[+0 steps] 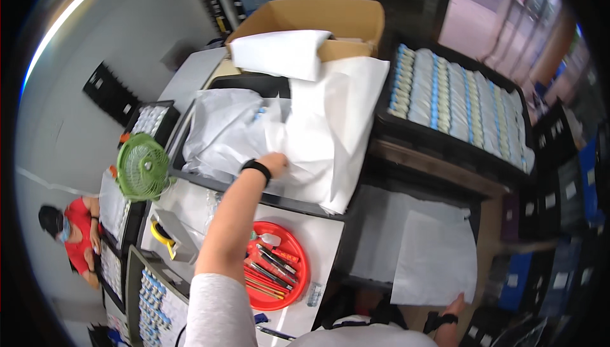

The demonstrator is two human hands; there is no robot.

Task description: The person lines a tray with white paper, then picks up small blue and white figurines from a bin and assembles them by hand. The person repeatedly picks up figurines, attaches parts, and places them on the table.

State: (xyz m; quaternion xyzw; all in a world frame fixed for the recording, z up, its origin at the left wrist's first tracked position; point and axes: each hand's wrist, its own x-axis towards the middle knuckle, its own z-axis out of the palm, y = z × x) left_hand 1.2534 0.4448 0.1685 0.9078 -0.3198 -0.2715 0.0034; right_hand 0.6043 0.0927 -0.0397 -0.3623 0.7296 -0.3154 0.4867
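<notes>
My left hand (274, 164), with a black band at the wrist, reaches over a black tray (297, 206) on the white table. Its fingers are closed at the edge of a large white paper sheet (327, 134). Left of it, a crumpled thin white sheet (222, 128) covers part of the tray, and small blue-and-white pieces show in a gap. Low on the right, my right hand (455, 307) grips the near corner of another white paper sheet (435, 258). That sheet lies over a second black tray (375, 236) with a grey-white lining.
A red round basket (305, 283) holds pens and small tools. Beside it are a tape dispenser (166, 239) and a green fan (142, 168). An open cardboard box (343, 16) stands behind, a filled black tray (457, 102) at right. A person in red (76, 239) sits far left.
</notes>
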